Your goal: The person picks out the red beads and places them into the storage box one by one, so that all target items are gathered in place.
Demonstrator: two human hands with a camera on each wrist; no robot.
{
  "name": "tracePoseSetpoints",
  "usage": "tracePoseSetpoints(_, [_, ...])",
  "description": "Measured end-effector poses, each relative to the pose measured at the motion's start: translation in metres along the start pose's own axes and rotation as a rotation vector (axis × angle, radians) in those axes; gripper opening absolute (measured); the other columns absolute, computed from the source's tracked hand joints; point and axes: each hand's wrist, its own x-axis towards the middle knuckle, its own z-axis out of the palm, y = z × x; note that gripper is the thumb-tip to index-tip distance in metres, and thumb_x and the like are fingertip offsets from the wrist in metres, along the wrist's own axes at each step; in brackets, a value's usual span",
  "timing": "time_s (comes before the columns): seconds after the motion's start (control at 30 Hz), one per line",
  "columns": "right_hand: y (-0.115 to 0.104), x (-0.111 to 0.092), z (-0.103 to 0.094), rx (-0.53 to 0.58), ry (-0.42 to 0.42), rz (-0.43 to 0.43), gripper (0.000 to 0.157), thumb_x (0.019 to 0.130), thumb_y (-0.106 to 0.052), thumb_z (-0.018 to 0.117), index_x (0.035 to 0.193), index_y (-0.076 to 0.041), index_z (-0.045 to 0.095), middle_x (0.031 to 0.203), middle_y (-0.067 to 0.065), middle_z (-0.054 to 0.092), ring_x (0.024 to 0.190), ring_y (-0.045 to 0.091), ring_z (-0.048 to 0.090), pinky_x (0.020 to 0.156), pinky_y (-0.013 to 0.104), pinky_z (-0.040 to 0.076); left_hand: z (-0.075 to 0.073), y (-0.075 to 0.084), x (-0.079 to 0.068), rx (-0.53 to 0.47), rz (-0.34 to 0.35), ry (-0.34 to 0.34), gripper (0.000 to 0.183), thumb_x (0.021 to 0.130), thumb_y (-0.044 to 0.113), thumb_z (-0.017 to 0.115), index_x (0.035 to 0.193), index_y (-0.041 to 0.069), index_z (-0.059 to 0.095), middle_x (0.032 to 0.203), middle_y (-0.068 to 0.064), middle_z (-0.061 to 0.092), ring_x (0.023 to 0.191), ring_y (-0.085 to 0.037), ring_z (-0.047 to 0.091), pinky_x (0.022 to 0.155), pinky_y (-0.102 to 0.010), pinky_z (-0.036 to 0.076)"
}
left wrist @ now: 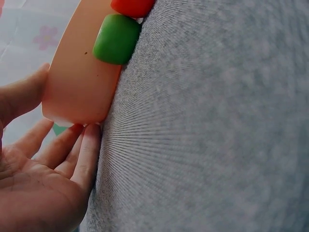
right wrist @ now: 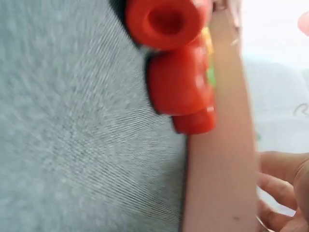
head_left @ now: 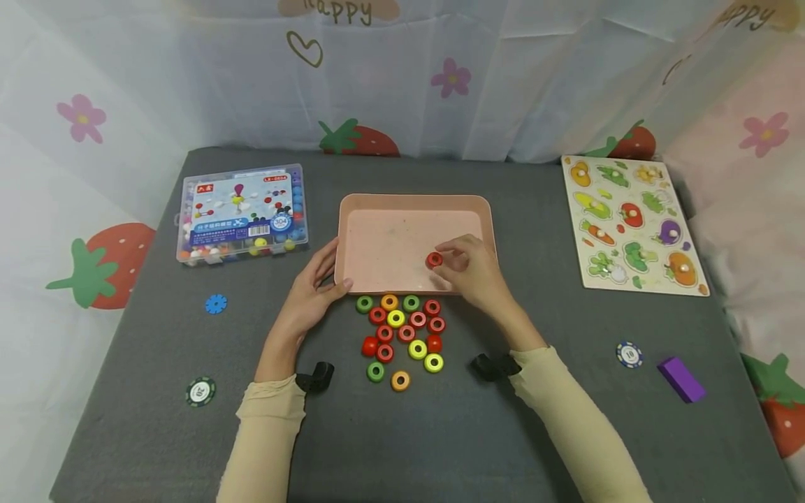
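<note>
A shallow pink tray lies on the grey table. My left hand holds its front left corner, the thumb at the front rim and the other fingers along the side; in the left wrist view, that hand touches the tray wall. Over the tray's right part, my right hand pinches a red ring bead between thumb and index finger. Just in front of the tray is a loose group of ring beads: red, green, yellow and orange. The right wrist view hides the pinched bead.
A clear box of molecule-model pieces sits at the back left. At the right lies a vegetable puzzle board. Also about are a blue disc, poker chips and a purple block. A printed curtain borders the table.
</note>
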Motion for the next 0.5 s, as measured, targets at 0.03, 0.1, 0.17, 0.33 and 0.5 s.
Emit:
tracePoseSetpoints(0.03, [-0.002, -0.004, -0.003, 0.016, 0.004, -0.012, 0.031, 0.085, -0.013, 0.081, 0.114, -0.006, 0.073, 0.109, 0.013, 0.066, 0.092, 0.028, 0.062, 0.080, 0.042, 0.051, 0.000, 0.000, 0.000, -0.001, 0.001, -0.002, 0.074, 0.097, 0.011, 0.066, 0.159, 0.023, 0.029, 0.161, -0.003, 0.035, 0.149, -0.020, 0.031, 0.116, -0.051, 0.033])
tracePoseSetpoints(0.1, [-0.005, -0.013, -0.008, 0.056, 0.003, -0.038, 0.030, 0.086, -0.013, 0.080, 0.114, -0.006, 0.073, 0.108, 0.013, 0.067, 0.092, 0.027, 0.062, 0.081, 0.043, 0.052, 0.000, 0.000, 0.000, -0.002, 0.004, -0.003, 0.074, 0.097, 0.011, 0.066, 0.159, 0.022, 0.028, 0.161, -0.003, 0.035, 0.149, -0.021, 0.031, 0.117, -0.051, 0.032])
tracePoseSetpoints(0.17, [-0.007, -0.023, -0.013, 0.080, -0.003, -0.067, 0.029, 0.086, -0.012, 0.080, 0.113, -0.006, 0.072, 0.107, 0.013, 0.068, 0.091, 0.025, 0.062, 0.080, 0.044, 0.053, 0.000, 0.000, -0.001, -0.001, 0.006, -0.002, 0.074, 0.097, 0.012, 0.066, 0.159, 0.022, 0.028, 0.161, -0.003, 0.035, 0.149, -0.021, 0.030, 0.117, -0.051, 0.032])
tracePoseSetpoints(0.33, [-0.012, -0.044, -0.021, 0.056, -0.012, -0.101, 0.030, 0.085, -0.011, 0.081, 0.114, -0.010, 0.072, 0.105, 0.011, 0.070, 0.087, 0.022, 0.062, 0.072, 0.039, 0.053, 0.000, 0.001, -0.002, -0.001, 0.008, -0.003, 0.074, 0.097, 0.013, 0.066, 0.160, 0.022, 0.028, 0.161, -0.003, 0.035, 0.149, -0.021, 0.031, 0.116, -0.051, 0.033])
tracePoseSetpoints(0.5, [-0.012, -0.060, -0.023, 0.032, -0.016, -0.105, 0.032, 0.083, -0.009, 0.083, 0.112, -0.010, 0.072, 0.097, 0.009, 0.070, 0.075, 0.021, 0.061, 0.062, 0.032, 0.049, 0.001, 0.001, -0.001, -0.007, 0.012, -0.008, 0.074, 0.097, 0.013, 0.066, 0.160, 0.021, 0.028, 0.161, -0.004, 0.034, 0.149, -0.021, 0.031, 0.116, -0.051, 0.033])
